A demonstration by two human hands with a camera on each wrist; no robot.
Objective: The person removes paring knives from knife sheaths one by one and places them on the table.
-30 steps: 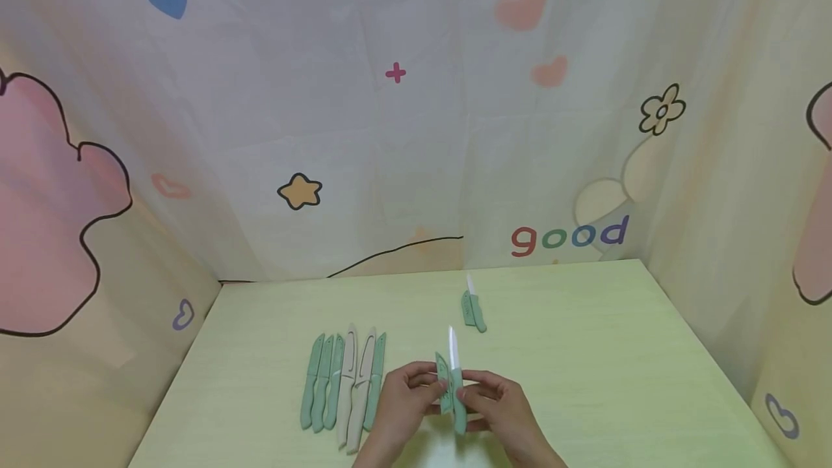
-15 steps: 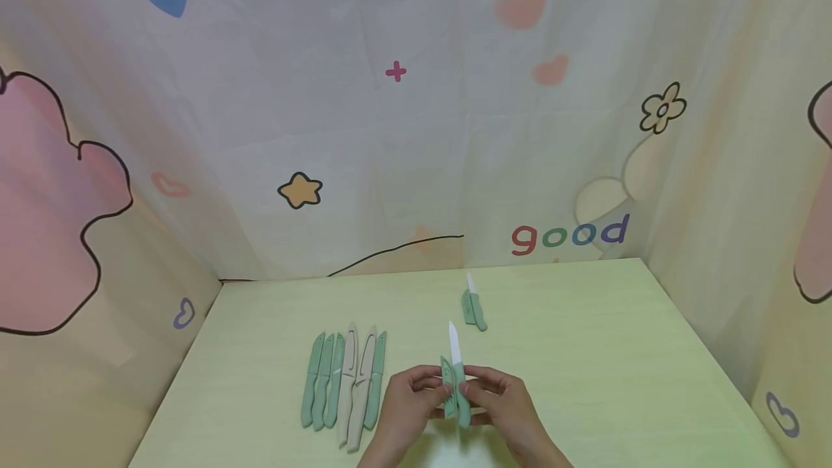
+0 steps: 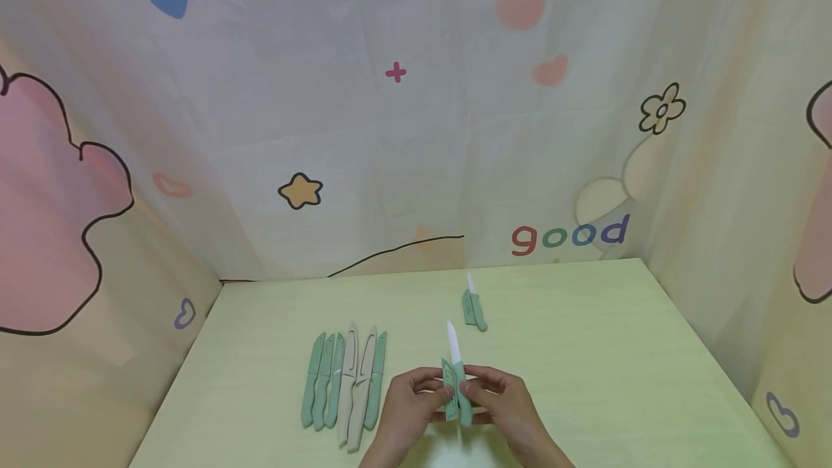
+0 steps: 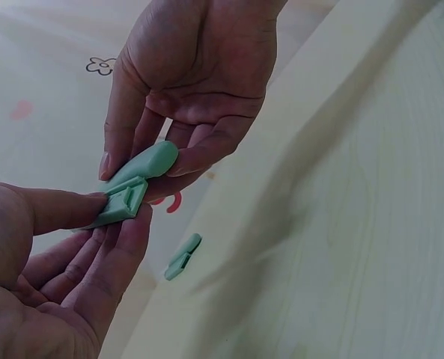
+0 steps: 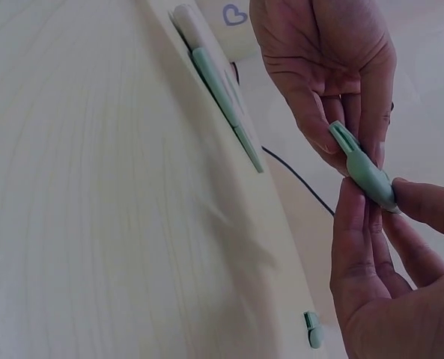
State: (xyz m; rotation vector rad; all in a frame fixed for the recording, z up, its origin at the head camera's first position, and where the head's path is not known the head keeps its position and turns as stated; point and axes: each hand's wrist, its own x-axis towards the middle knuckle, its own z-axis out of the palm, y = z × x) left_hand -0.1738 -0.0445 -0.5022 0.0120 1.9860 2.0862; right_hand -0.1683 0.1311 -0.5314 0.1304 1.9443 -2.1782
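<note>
Over the bench (image 3: 604,381), our left grip (image 3: 409,399) pinches a green sheath (image 3: 448,378); our right grip (image 3: 505,403) pinches a green-handled knife (image 3: 458,373) just beside it, white blade (image 3: 453,342) bare and pointing away from us.

- Head: high and farthest back, facing forward and down over the table (image 3: 617,352) to the backdrop (image 3: 416,136).
- Left wrist: close, tilted, from beside the left hand (image 4: 64,299) towards the right hand (image 4: 195,82).
- Right wrist: as close, tilted the opposite way.
- Both wrist views share the knife (image 4: 151,158) and sheath (image 4: 119,207).

Sheath (image 3: 448,375) now lower beside knife (image 3: 458,371)
</note>
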